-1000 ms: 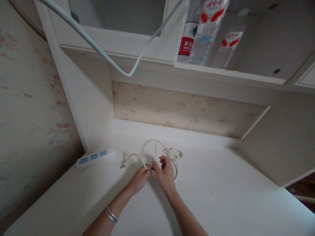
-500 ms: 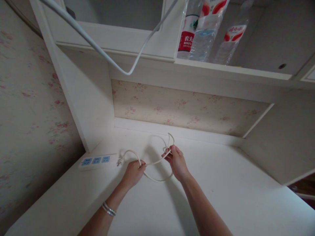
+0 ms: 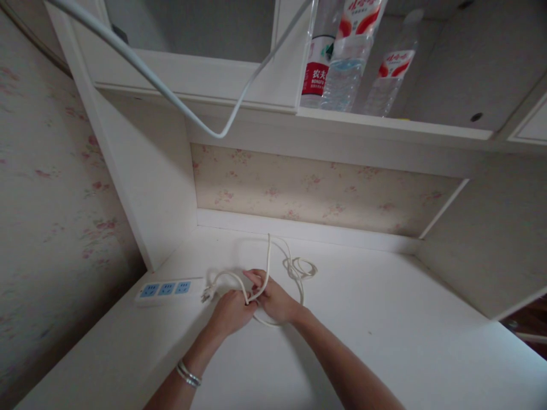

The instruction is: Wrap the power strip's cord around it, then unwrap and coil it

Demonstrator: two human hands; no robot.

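My left hand (image 3: 233, 312) is closed around a white power cord (image 3: 268, 259), with a silver bracelet on that wrist. Right beside it, my right hand (image 3: 273, 296) pinches the same cord, so a loop stands up above the fingers. Both hands nearly touch, and their fingertips partly hide one another. The plug end (image 3: 207, 294) of the cord hangs out to the left of my left hand, near a white power strip (image 3: 196, 286) with blue sockets. Beyond my right hand, more of the cord lies in loose coils on the white desk (image 3: 342, 364).
Above the desk, a shelf (image 3: 397, 126) holds several plastic water bottles (image 3: 345, 77). A light-coloured bent cable or rod (image 3: 171, 94) crosses the upper left in front of the cabinet. Side panels (image 3: 145, 176) and a floral back wall (image 3: 299, 185) enclose the desk.
My right hand has moved left and down to meet my left hand, drawing the cord into a raised loop. The coils behind have slid to the right. My left hand stays almost in place.
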